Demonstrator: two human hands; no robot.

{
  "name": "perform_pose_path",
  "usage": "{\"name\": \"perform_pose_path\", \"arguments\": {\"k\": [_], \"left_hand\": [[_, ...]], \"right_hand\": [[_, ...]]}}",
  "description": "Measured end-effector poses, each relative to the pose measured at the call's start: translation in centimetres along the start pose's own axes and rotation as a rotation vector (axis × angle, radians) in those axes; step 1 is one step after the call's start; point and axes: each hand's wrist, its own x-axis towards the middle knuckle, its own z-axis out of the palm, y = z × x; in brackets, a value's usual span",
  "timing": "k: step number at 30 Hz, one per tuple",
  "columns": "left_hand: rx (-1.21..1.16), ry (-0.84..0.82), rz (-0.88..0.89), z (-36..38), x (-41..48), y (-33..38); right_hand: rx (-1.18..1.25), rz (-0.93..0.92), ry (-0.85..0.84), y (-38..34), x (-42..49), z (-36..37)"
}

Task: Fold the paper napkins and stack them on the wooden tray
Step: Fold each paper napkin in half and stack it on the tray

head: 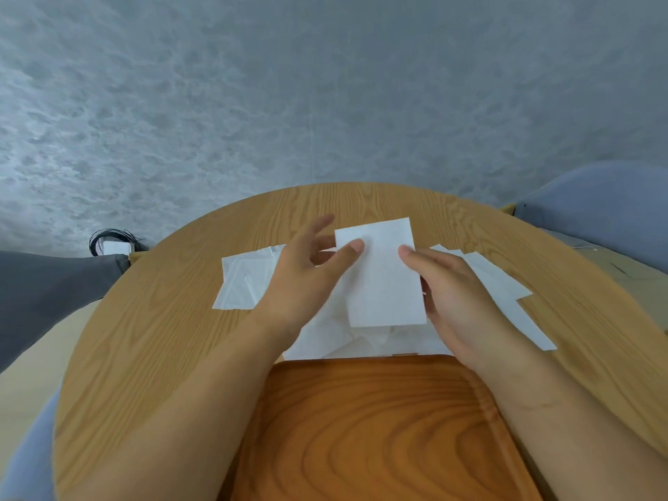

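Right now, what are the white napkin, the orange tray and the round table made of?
The folded napkin looks like thin matte white paper, with crisp folded edges. The tray looks like wood, smooth and slightly glossy, with bold curved grain. The table shows paler, matte wood grain; it could be solid wood or printed laminate.

Round wooden table (144, 338), wooden tray (379, 428) at near edge, loose napkins (242, 280) beyond
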Motion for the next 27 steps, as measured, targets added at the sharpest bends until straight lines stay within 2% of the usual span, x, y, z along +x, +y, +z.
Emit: {"name": "perform_pose_path", "arguments": {"k": [6, 11, 14, 17, 21, 23, 27], "left_hand": [[-0.085, -0.271, 0.04, -0.8, -0.3, 0.8], [-0.036, -0.5, -0.076, -1.9, -0.4, 1.0], [0.107, -0.687, -0.117, -2.7, -0.5, 1.1], [0.319, -0.789, -0.123, -3.0, -0.7, 1.2], [0.403, -0.873, -0.131, -2.6, -0.9, 1.4], [0.428, -0.862, -0.114, -2.4, -1.0, 1.5], [0.475, -0.625, 0.029, -2.0, -0.4, 0.7]], "right_hand": [[0.038, 0.024, -0.208, -0.9, -0.6, -1.3], [-0.173, -0.018, -0.304, -1.5, -0.6, -2.9], [-0.32, 0.068, -0.449, -1.4, -0.9, -3.0], [-0.398, 0.137, -0.611, -1.3, -1.5, -2.5], [-0.496, 0.149, -0.691, -1.4, -1.8, -2.1], [-0.514, 0.151, -0.689, -1.3, -1.9, -2.0], [-0.504, 0.177, -0.69, -1.0, -1.7, -1.7]]}}
